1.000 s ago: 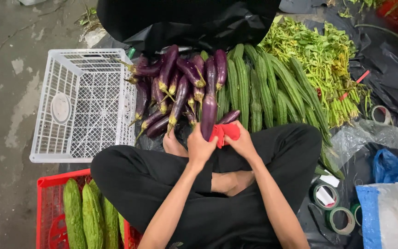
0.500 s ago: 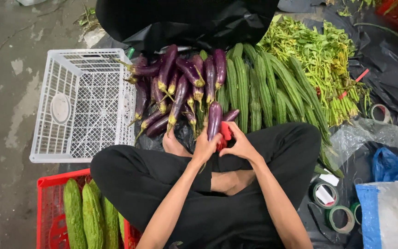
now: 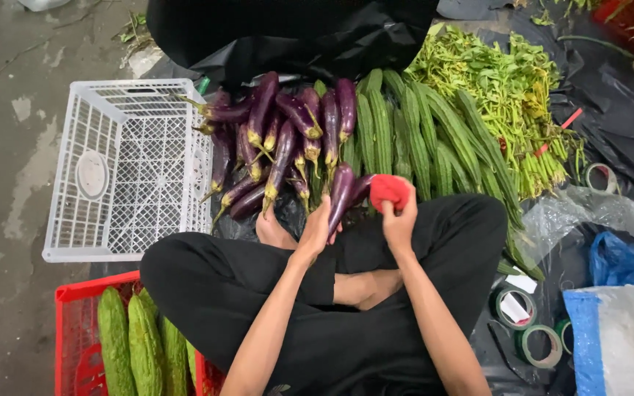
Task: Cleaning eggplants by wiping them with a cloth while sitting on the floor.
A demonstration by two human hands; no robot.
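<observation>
Seated cross-legged on black sheeting, a person grips a purple eggplant [image 3: 340, 194] in the left hand [image 3: 315, 233], fingers wrapped around its lower end, just before the knees. The right hand [image 3: 399, 224] pinches a red cloth [image 3: 390, 191] beside it. More eggplants [image 3: 280, 132], ridged gourds [image 3: 405, 136] and a white crate [image 3: 130, 169] lie ahead.

A single camera, worn on the person's head, looks almost straight down from close above the crossed legs in black trousers [image 3: 258, 293], which fill the lower middle of the frame. The forearms enter from the bottom edge. The view reaches forward to the black plastic sheet [image 3: 625, 110] along the top, and sideways to the grey concrete floor [image 3: 9, 183] at left.
</observation>
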